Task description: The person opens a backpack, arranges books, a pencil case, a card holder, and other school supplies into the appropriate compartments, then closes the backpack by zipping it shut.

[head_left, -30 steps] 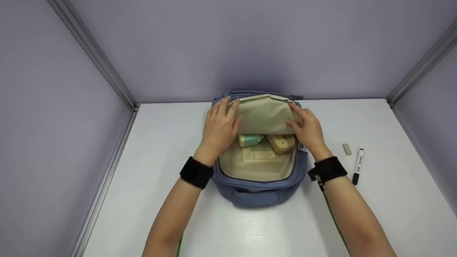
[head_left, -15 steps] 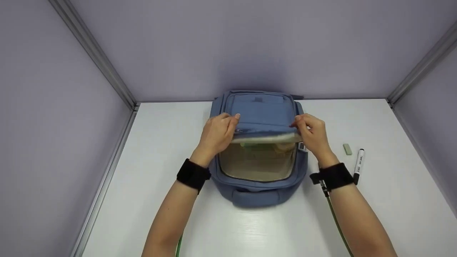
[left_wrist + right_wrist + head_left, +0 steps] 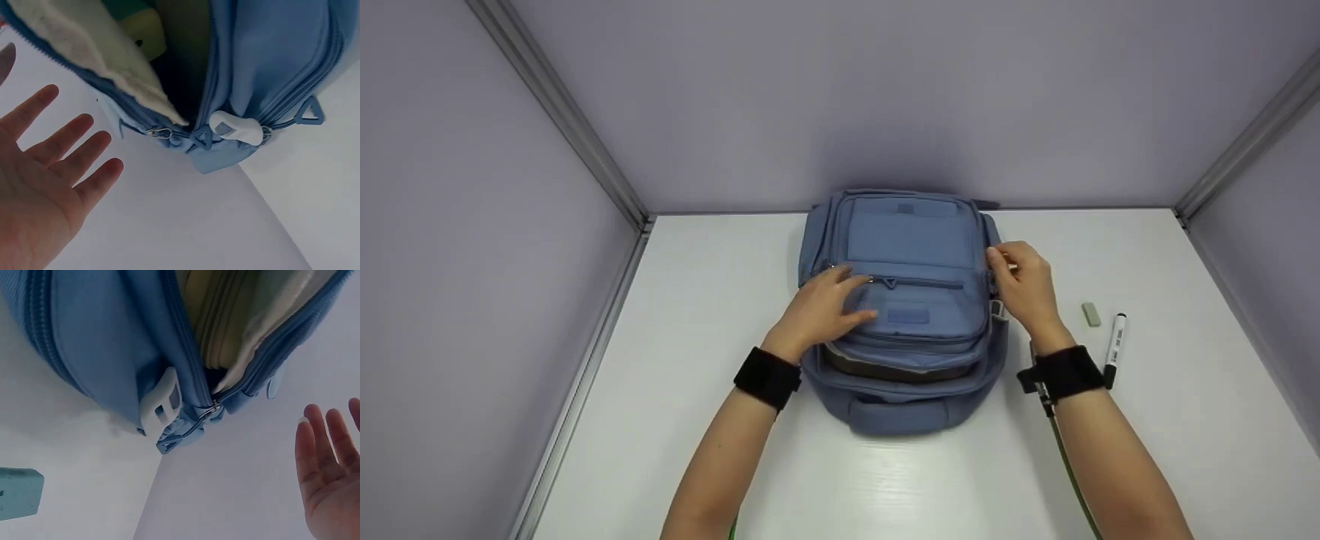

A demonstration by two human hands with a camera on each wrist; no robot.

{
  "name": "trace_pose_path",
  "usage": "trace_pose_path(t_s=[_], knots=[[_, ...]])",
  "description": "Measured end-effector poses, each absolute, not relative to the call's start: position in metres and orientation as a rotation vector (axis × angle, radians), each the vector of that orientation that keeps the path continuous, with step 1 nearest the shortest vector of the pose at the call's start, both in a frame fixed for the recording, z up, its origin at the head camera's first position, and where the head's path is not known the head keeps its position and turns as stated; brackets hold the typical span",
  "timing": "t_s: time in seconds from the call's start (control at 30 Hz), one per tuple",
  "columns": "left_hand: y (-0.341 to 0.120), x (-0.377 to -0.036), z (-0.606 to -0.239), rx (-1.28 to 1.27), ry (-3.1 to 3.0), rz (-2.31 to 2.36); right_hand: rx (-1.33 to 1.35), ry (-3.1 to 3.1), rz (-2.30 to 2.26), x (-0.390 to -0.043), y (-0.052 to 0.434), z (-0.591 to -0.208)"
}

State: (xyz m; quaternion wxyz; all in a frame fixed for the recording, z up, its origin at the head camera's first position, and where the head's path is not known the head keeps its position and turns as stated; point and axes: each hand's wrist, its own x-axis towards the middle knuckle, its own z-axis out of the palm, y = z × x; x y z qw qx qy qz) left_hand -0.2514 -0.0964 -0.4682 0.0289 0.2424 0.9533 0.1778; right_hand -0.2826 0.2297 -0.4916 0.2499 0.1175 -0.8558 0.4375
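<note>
A blue backpack lies on the table with its front panel folded down over the main compartment. At its near end a dark gap stays between panel and rim. My left hand is over the panel's left side, fingers spread. Beside the bag's right edge is my right hand, its fingers bent in the head view but apart from the cloth in the right wrist view. Through the side openings show a yellow-green object and a yellowish rounded object. A zipper slider sits at the right opening's end.
A small green eraser and a white marker with a black cap lie right of the backpack on the white table. Pale panels stand behind and at both sides.
The raised front panel has come down toward me, covering the compartment and the things inside. Both hands came down with it; the left has let go and spread, the right has moved slightly outward.
</note>
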Motion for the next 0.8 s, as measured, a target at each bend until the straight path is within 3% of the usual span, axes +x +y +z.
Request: trace_pose_path(t_s=[0.37, 0.8], knots=[[-0.078, -0.236, -0.495, 0.843, 2.896, 0.383, 0.245, -2.808, 1.112, -0.290, 0.249, -0.519], [-0.059, -0.220, -0.517, 1.165, 2.912, 0.116, 0.153, -2.944, 0.938, -0.300, 0.241, -0.525]])
